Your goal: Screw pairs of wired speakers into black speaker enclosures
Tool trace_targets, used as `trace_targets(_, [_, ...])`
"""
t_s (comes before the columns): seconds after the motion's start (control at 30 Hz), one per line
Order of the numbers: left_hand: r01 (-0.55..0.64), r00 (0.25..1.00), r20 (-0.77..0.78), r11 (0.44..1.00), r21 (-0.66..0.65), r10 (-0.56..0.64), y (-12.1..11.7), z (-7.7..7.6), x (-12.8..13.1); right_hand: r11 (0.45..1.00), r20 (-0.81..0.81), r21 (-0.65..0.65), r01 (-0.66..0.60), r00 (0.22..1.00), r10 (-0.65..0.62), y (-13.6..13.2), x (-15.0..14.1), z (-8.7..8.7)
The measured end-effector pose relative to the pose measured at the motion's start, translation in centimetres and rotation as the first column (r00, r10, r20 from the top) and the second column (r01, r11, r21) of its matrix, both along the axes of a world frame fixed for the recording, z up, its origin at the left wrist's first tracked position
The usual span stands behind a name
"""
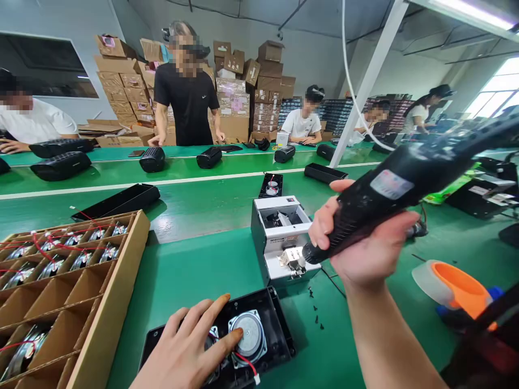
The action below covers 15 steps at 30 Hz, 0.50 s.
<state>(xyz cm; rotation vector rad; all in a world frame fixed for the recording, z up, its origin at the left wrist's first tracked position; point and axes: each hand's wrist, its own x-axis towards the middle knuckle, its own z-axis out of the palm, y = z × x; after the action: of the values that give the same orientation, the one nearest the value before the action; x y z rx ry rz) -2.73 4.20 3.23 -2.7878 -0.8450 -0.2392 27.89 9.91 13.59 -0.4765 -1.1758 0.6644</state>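
Observation:
My left hand (197,340) lies with fingers spread across a black plastic speaker housing (279,324). Its thumb touches a round silver speaker (248,336) seated inside, and a second speaker (211,340) is partly hidden under the fingers. A red wire with a white plug (257,379) trails from the housing. Wrapped around a black electric screwdriver (357,210) is my right hand (365,243). The screwdriver points down and left, its nose at the front of a white and grey screw feeder (279,237). Whether its bit holds a screw, I cannot tell.
A divided cardboard box (133,259) of speakers stands left. Loose black screws (316,319) lie beside the feeder; an orange tape roll (458,283) is at right. Beyond, speaker housings (152,159) line a green conveyor (235,162), with several people (186,102) behind.

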Motion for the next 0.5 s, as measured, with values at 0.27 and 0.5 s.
trace_targets(0.27, [-0.169,0.979,0.090,0.975,-0.141,0.183,-1.8,0.1,1.7,0.997,0.034,-0.031,-0.071,0.997,0.072,0.3,0.0,-2.4])
trace_targets(0.5, [-0.179,0.974,0.081,0.933,-0.311,0.214,-2.2,1.7,2.1,0.996,0.034,-0.067,-0.061,0.997,0.063,-2.0,0.1,-1.2])
